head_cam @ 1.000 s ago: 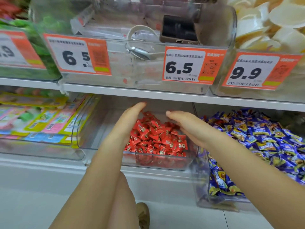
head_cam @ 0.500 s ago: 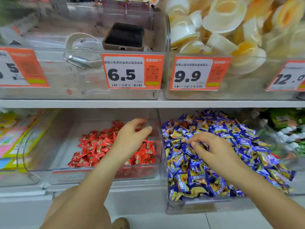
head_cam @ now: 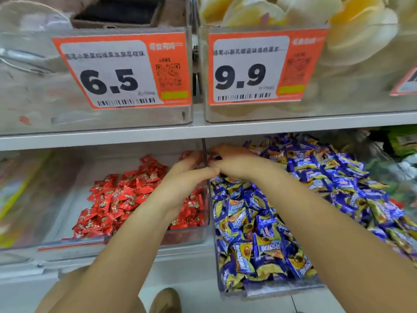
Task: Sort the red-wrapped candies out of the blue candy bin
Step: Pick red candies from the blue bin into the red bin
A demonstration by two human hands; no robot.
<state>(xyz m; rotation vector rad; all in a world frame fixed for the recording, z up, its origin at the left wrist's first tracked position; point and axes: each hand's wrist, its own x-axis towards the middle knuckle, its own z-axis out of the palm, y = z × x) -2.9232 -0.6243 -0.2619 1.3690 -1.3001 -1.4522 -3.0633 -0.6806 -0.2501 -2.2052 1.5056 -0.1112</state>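
Observation:
Red-wrapped candies lie piled in a clear bin on the lower shelf. To its right a clear bin holds a heap of blue and gold wrapped candies. My left hand reaches over the red pile, fingers fairly straight, tips at the divider between the two bins. My right hand is at the back left corner of the blue bin, fingers curled towards the divider. A sliver of red shows at its fingertips. A single red candy sits just beyond my left fingers.
Above, a white shelf edge carries clear bins with orange price tags reading 6.5 and 9.9. Pale yellow-white sweets fill the upper right bin. Green packets sit at far right. A shoe shows below.
The camera has moved closer and to the right. My right hand went from the middle of the blue pile to its back left corner, and my left hand slid right to meet it at the divider.

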